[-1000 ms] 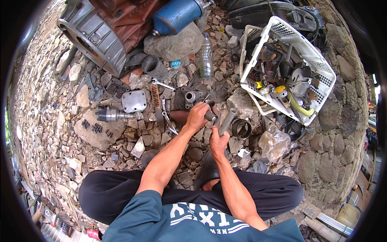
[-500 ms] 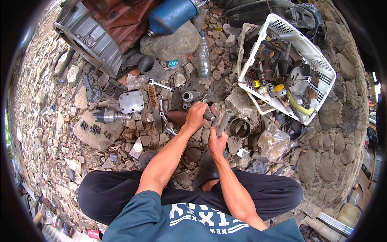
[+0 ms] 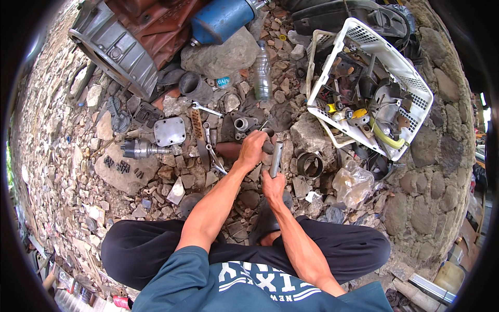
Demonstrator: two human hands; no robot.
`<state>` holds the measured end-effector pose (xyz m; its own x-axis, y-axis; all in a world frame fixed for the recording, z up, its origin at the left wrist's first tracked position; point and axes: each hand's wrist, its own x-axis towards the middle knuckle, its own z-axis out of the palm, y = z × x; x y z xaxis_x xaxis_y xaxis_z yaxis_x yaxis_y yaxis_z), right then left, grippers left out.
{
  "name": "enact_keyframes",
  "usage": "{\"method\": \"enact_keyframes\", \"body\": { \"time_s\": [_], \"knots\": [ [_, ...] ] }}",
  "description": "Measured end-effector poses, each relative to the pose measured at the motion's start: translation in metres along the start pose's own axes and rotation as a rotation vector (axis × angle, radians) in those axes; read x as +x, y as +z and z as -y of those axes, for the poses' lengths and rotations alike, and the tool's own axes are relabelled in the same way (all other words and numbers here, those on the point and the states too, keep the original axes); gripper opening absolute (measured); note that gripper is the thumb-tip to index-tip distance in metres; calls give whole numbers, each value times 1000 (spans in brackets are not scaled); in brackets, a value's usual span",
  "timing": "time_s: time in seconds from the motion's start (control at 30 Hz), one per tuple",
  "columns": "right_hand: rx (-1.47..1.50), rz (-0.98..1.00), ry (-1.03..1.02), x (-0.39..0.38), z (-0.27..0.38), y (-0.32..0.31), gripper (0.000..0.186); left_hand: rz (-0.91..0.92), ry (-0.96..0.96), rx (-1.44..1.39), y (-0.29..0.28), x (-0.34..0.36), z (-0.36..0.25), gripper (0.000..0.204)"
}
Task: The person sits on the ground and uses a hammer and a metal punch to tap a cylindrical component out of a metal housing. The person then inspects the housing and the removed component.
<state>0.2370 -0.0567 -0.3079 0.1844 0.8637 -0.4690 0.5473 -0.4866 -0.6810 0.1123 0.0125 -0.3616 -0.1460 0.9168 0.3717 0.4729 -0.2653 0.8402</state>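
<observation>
While the person squats on the stony ground, both hands meet just in front of the knees, where the loose parts are spread within easy reach. Its fingers closed, the left hand (image 3: 253, 150) presses down on a dark metal part (image 3: 267, 147) that lies among the stones, probably to keep it from turning or slipping. Closed in a fist, the right hand (image 3: 272, 183) wraps the lower end of a grey metal rod (image 3: 276, 157), which stands almost upright with its top just beside the dark part. Spanners (image 3: 206, 109) and a square cover plate (image 3: 169, 131) lie to the left, a white plastic basket (image 3: 416, 88) of parts to the right.
</observation>
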Motion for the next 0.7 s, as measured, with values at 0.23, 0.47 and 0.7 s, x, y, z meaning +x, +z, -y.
{"method": "enact_keyframes", "body": {
  "time_s": [0.23, 0.47, 0.7],
  "knots": [
    [194, -7, -32, 4, 8, -2, 32, -7, 0, -17, 1, 2, 2, 27],
    [262, -73, -23, 14, -8, 1, 33, 40, -47, 21, -3, 0, 3, 33],
    [229, -50, 25, 21, -13, 7, 33, 21, -4, 5, -7, 5, 8, 33]
  ]
}}
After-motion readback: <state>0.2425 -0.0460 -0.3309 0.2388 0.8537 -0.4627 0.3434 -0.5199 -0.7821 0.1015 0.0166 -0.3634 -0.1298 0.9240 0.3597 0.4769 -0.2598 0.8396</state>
